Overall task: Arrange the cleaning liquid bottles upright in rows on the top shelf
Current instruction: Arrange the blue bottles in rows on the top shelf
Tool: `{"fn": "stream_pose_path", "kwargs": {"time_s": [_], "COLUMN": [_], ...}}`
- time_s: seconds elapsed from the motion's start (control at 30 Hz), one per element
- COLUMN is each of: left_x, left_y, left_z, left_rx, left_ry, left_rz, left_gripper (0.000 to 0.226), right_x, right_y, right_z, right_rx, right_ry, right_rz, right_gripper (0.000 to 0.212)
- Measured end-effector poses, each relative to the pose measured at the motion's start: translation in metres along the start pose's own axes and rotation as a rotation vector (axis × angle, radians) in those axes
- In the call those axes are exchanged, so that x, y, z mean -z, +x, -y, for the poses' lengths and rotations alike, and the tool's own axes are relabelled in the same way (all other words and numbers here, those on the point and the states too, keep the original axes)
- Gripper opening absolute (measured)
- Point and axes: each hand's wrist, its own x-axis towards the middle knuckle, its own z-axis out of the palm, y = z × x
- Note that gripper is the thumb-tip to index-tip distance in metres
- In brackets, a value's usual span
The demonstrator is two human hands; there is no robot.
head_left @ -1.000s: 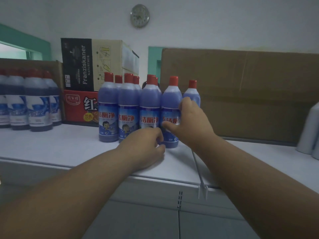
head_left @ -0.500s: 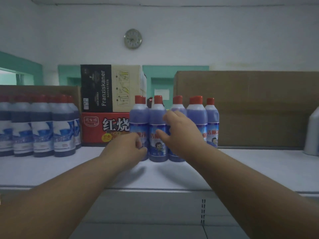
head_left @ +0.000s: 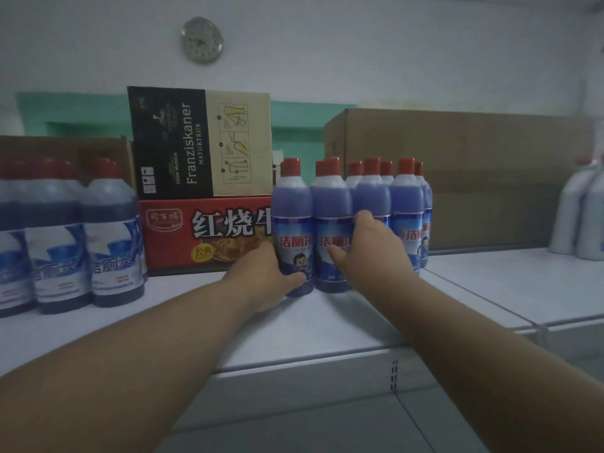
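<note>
The head camera looked forward at a white top shelf [head_left: 327,328] where a cluster of purple cleaning liquid bottles [head_left: 372,204] with red caps stood upright in close rows, touching one another, just beside a red carton [head_left: 202,233] with a beer carton [head_left: 199,142] stacked on it. The left hand [head_left: 261,276] curled around the lower part of the leftmost front bottle [head_left: 292,230], thumb across its front near the base. The right hand [head_left: 372,246] wrapped around the third front bottle [head_left: 372,197], thumb resting on the second front bottle [head_left: 330,223]. To the left stood darker blue bottles [head_left: 65,237]; white bottles [head_left: 585,214] stood at the far right, well apart. The step appeared to be squaring up the front row. Doing it well probably called for low, even pressure from both hands, so no bottle tipped, keeping labels facing forward.
</note>
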Motion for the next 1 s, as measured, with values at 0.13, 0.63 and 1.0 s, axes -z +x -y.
{"fn": "stream_pose_path", "kwargs": {"time_s": [0.13,0.63,1.0], "left_x": [-0.003,0.015,0.067], "left_y": [-0.001,-0.009,0.036], "left_z": [0.005,-0.021,-0.073], "left_rx": [-0.009,-0.13,-0.652], "left_ry": [0.059,0.234,0.603], "left_rz": [-0.041,-0.448,-0.368], "left_gripper": [0.061,0.061,0.039], "right_x": [-0.005,0.007,0.023], "right_y": [0.002,0.006,0.021], "right_z": [-0.001,-0.011,-0.023], "right_rx": [-0.025,0.019,0.115], "right_ry": [0.003,0.074,0.088], "right_rz": [-0.011,0.008,-0.149], "right_gripper": [0.042,0.038,0.028]}}
